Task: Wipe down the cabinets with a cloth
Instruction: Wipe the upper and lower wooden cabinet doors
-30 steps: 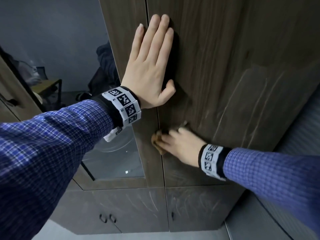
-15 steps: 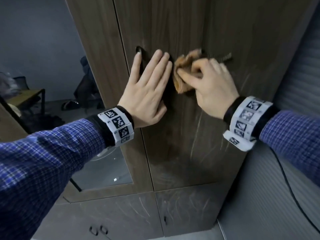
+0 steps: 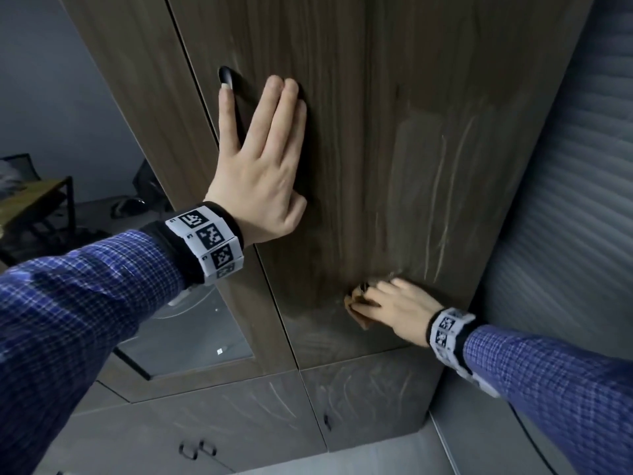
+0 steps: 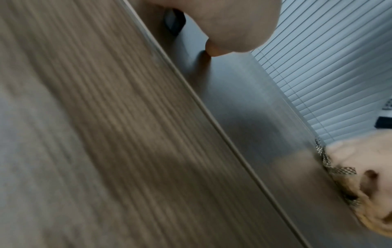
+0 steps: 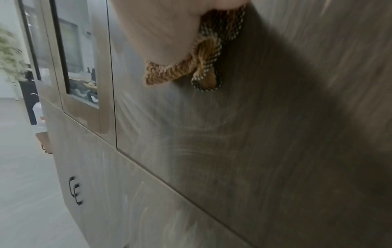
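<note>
A tall dark wood-grain cabinet door (image 3: 394, 97) fills the head view, streaked with wipe marks. My left hand (image 3: 263, 159) lies flat on it with straight fingers, beside a black handle (image 3: 227, 80) near the door's left edge. Low on the same door, my right hand (image 3: 394, 306) grips a bunched tan checked cloth (image 3: 359, 313) and presses it to the wood. The right wrist view shows the cloth (image 5: 201, 67) hanging from under the palm against the door (image 5: 275, 134). In the left wrist view the right hand (image 4: 364, 184) and cloth (image 4: 331, 166) appear at the lower right.
Left of this door is a door with a glass panel (image 3: 191, 337). Below are lower cabinet doors (image 3: 222, 419) with small black handles (image 3: 197, 450). Ribbed grey blinds (image 3: 565, 217) stand close on the right. A desk (image 3: 30, 197) sits in the room at far left.
My right hand has swept the cloth from beside the left hand's fingertips down to the lower part of the door. The left hand has stayed flat on the door.
</note>
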{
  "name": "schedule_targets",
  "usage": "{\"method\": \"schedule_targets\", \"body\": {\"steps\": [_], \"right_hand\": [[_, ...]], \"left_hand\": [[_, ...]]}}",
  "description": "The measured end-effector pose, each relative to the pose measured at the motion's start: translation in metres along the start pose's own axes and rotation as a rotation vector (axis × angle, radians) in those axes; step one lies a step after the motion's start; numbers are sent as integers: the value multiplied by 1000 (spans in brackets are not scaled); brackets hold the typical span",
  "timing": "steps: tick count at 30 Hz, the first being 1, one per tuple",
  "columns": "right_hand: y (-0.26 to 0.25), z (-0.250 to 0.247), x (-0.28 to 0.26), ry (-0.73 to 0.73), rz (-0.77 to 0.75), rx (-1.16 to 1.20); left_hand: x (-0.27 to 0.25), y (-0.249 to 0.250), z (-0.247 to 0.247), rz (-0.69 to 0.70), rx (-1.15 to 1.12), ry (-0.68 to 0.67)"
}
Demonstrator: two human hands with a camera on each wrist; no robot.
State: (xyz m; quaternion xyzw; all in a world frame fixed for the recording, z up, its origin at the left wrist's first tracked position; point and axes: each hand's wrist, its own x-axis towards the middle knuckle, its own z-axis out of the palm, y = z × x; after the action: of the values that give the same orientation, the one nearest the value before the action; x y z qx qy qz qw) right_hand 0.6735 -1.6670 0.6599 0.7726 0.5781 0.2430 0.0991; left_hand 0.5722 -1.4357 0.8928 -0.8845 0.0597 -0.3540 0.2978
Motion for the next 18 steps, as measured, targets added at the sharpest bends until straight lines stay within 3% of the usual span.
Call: {"method": "schedule_targets", "body": {"steps": [3,7,10,14,15,18], "right_hand": [[34,-54,19,220,92,1],[106,-169,63,577,422,119],[141,-214,76,820,419,25],[114,-176,67,851,472,117],[102,-151,59,790,462,144],[63,-53,9,402,234,45]], "left_hand": [[1,7,-5,-46,-8,-22],[6,23,-7,50,-40,12],[19,33,-6,67,-82,8],[26,33,2,77,-67,7],[26,34,4,80,-65,13],[26,36,6,72,-61,15]]}}
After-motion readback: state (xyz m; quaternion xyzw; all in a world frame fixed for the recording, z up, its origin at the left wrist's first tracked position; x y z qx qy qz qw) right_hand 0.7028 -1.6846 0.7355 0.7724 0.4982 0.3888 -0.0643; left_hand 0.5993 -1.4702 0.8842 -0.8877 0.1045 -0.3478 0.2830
